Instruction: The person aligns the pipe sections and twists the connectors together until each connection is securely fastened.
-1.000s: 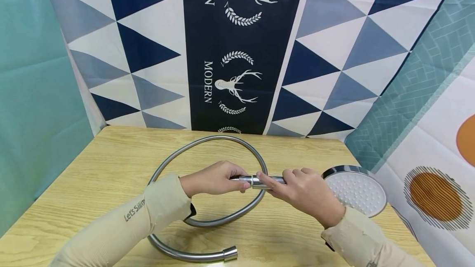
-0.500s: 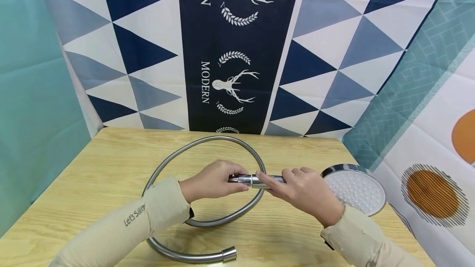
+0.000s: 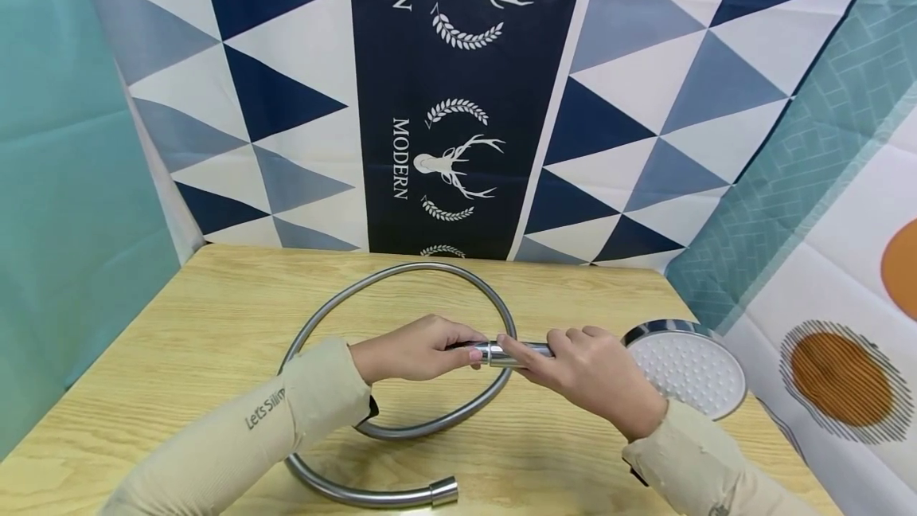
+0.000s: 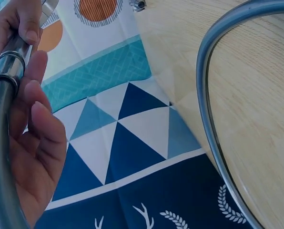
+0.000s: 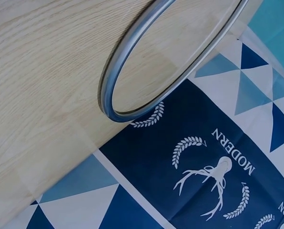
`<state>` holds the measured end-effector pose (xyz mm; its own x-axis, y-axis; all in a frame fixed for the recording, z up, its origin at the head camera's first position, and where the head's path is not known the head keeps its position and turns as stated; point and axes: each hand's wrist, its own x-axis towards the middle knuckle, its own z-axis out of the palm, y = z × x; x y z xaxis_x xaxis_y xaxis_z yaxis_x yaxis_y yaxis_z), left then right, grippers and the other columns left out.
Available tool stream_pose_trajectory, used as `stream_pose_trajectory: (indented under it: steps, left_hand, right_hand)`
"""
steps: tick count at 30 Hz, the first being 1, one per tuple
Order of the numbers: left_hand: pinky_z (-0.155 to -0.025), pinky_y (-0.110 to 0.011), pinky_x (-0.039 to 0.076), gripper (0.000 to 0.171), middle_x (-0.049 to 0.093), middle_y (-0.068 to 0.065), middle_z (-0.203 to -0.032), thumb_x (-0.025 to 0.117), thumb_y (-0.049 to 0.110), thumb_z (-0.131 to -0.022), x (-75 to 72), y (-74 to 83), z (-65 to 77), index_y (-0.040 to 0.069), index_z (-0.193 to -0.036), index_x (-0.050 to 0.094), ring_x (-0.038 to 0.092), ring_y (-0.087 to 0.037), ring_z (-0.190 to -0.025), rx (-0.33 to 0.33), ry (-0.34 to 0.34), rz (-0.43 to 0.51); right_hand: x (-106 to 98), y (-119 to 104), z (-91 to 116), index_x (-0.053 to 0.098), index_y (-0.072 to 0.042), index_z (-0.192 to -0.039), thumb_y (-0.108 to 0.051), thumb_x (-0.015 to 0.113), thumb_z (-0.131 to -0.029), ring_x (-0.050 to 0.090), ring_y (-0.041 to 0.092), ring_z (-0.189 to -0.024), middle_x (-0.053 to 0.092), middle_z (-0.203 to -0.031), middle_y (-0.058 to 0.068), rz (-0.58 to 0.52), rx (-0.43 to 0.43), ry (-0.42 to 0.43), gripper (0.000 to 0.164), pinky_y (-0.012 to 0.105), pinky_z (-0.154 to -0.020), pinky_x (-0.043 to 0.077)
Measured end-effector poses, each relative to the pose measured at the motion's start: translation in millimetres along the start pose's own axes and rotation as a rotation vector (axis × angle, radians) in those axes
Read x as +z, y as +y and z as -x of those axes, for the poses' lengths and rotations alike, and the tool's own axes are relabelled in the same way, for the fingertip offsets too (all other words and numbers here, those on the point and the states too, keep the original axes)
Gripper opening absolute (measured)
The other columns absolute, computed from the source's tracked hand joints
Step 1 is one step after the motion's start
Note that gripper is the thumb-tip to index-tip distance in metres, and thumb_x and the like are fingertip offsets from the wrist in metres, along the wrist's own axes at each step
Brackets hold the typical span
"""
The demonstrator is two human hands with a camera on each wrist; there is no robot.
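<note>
My left hand pinches the end nut of a grey metal shower hose between thumb and fingers. The nut meets the handle of a chrome shower head, which my right hand grips with its index finger stretched along the handle. The head's white nozzle face turns upward at the right. In the left wrist view the joint sits in line with the handle, and my left fingers curl loosely beside the hose. Neither hand shows in the right wrist view, only a hose loop.
The hose lies looped on the wooden table, its other end near the front edge. A patterned cloth hangs behind the table, a teal one at the left, and a white one with orange circles at the right.
My left fingers shift slightly back from the joint, then close in on the nut again, a little further right. My right hand and the shower head stay nearly in place.
</note>
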<state>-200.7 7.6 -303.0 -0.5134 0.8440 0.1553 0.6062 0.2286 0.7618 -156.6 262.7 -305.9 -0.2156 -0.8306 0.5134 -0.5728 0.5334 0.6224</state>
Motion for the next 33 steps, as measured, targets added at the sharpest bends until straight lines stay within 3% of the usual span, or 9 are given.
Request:
stream_pose_trajectory:
  steps: [12, 16, 20, 23, 27, 33]
  left_hand:
    - [-0.056, -0.020, 0.041, 0.021, 0.062, 0.001, -0.084, 0.068, 0.008, -0.090, 5.0, 0.9, -0.8, -0.001, -0.108, 0.064, 0.046, -0.003, -0.063, 0.015, 0.129, -0.129]
    - [-0.059, -0.022, 0.043, 0.023, 0.065, -0.002, -0.088, 0.067, 0.012, -0.091, 5.0, 3.0, -0.5, 0.001, -0.110, 0.063, 0.050, -0.006, -0.065, -0.042, 0.140, -0.109]
    - [-0.062, -0.024, 0.045, 0.039, 0.068, -0.005, -0.095, 0.063, 0.020, -0.094, 4.5, 4.4, -0.1, -0.001, -0.126, 0.056, 0.054, -0.007, -0.069, -0.117, 0.132, -0.076]
    - [-0.058, -0.022, 0.041, 0.042, 0.065, -0.002, -0.085, 0.060, 0.020, -0.096, 4.7, 4.0, 0.4, -0.003, -0.131, 0.054, 0.049, -0.005, -0.063, -0.124, 0.099, -0.059]
    - [-0.052, -0.020, 0.032, 0.026, 0.049, 0.005, -0.066, 0.060, 0.016, -0.096, 6.0, 2.5, 0.6, -0.002, -0.114, 0.065, 0.038, -0.004, -0.054, -0.093, 0.065, -0.047]
    - [-0.051, -0.018, 0.032, 0.017, 0.046, 0.008, -0.065, 0.060, 0.016, -0.096, 6.0, 1.3, 1.1, 0.000, -0.098, 0.067, 0.037, -0.001, -0.053, -0.051, 0.067, -0.096]
  right_hand:
    - [0.9, 0.2, 1.0, 0.056, -0.016, -0.127, -0.036, 0.028, -0.106, 0.024, 0.007, -0.040, 0.036, -0.053, 0.000, -0.015, 0.005, 0.002, 0.041, 0.020, -0.039, 0.021]
    - [1.3, 0.5, 0.9, 0.055, -0.017, -0.128, -0.036, 0.028, -0.106, 0.024, 0.007, -0.040, 0.036, -0.052, 0.000, -0.014, 0.004, 0.005, 0.040, 0.020, -0.039, 0.021]
    - [1.5, 0.4, 0.8, 0.054, -0.017, -0.129, -0.036, 0.029, -0.106, 0.027, 0.008, -0.039, 0.038, -0.052, 0.000, -0.005, 0.001, 0.009, 0.040, 0.020, -0.038, 0.025]
    - [1.7, 0.1, 1.1, 0.054, -0.017, -0.129, -0.036, 0.029, -0.106, 0.027, 0.008, -0.039, 0.038, -0.053, 0.000, -0.004, 0.001, 0.009, 0.039, 0.021, -0.038, 0.025]
    - [2.0, -0.8, 1.3, 0.055, -0.017, -0.128, -0.036, 0.029, -0.106, 0.024, 0.008, -0.040, 0.036, -0.053, -0.001, -0.013, -0.002, 0.009, 0.039, 0.020, -0.038, 0.021]
    - [1.1, -2.0, 1.3, 0.056, -0.018, -0.129, -0.036, 0.029, -0.106, 0.024, 0.007, -0.040, 0.036, -0.053, -0.001, -0.010, -0.001, 0.008, 0.039, 0.020, -0.038, 0.021]
